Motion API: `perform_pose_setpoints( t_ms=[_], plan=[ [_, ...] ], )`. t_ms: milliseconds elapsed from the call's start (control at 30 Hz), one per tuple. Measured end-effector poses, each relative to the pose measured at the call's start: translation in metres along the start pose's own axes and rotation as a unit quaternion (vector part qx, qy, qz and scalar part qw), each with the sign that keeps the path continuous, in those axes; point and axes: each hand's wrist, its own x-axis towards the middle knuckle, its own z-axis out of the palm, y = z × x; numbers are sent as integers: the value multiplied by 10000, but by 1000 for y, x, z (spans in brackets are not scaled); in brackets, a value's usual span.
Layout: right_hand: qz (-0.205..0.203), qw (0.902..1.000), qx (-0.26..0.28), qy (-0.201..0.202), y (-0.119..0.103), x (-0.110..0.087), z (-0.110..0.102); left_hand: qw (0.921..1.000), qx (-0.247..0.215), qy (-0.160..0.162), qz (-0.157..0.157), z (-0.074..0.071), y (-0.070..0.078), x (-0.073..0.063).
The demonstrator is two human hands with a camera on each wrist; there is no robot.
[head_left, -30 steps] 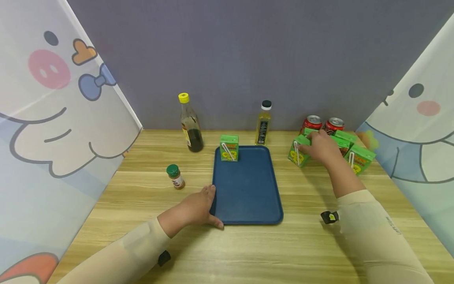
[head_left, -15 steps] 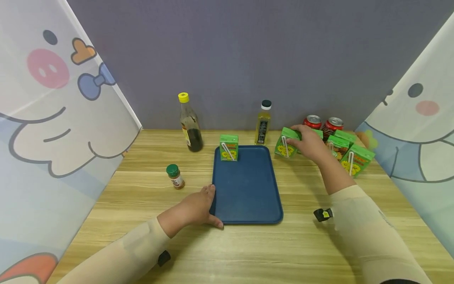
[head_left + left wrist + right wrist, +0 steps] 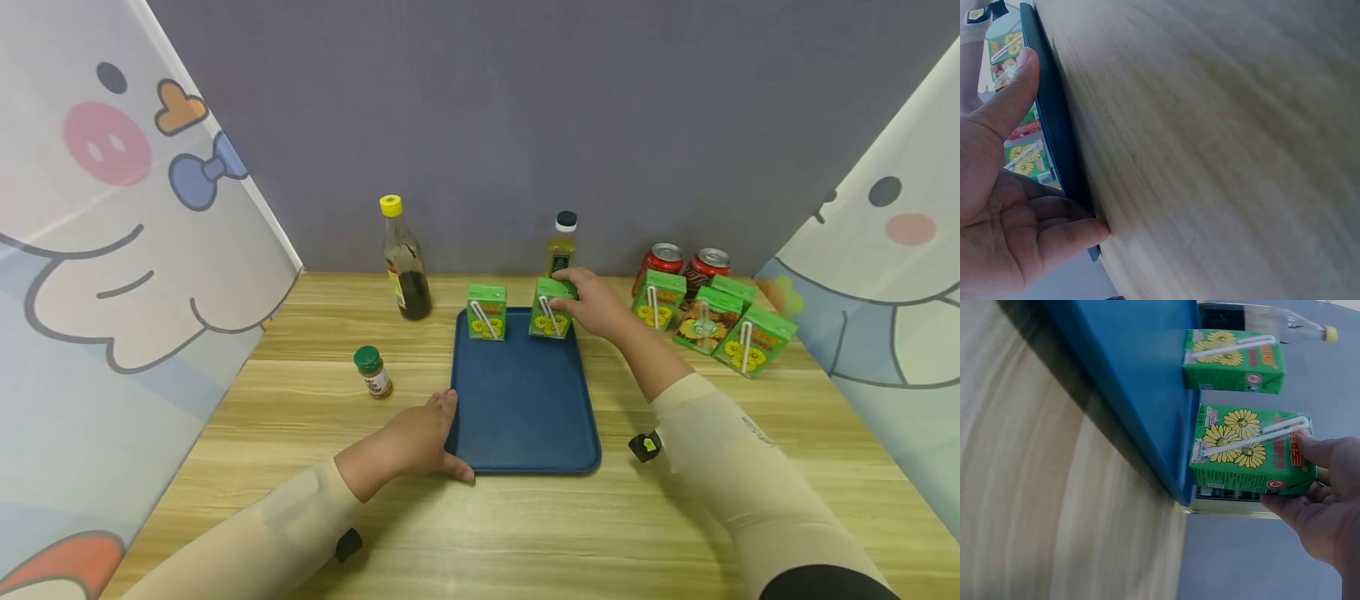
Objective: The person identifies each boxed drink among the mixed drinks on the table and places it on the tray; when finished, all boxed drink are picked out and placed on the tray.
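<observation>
A green drink carton [image 3: 550, 321] with yellow flowers and a white straw stands upright at the far right corner of the blue tray [image 3: 525, 408]. My right hand [image 3: 596, 307] pinches its upper part between thumb and fingers. Whether the carton's base touches the tray, I cannot tell. A matching drink carton [image 3: 487, 318] stands at the tray's far left corner. At the near left corner, my left hand [image 3: 420, 437] rests against the tray, with its thumb along the front edge and its fingers at the left side, as the left wrist view also shows.
To the right are several more green cartons [image 3: 703, 323] and two red cans [image 3: 663, 258]. Behind the tray is an oil bottle [image 3: 560, 250]. A yellow-capped dark sauce bottle [image 3: 408, 271] and a green-lidded spice jar [image 3: 373, 373] stand on the left. A grey wall closes off the back.
My right hand has brought one carton leftward from the group on the right to the tray's far right corner. My left hand and the tray have stayed put.
</observation>
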Motion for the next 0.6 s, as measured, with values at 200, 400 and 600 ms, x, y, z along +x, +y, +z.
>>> perform_pose_setpoints(
  t_ms=[200, 400, 600],
  plan=[
    [-74, 9998, -123, -171, 2, 5, 10, 10000, -1, -21, -6, -1, 2, -1],
    [-94, 9997, -156, -133, 4, 8, 13, 10000, 25, -15, -44, 0, 1, 0],
    [-198, 9995, -137, -195, 4, 7, 8, 10000, 55, -20, -46, 1, 1, 0]
  ],
)
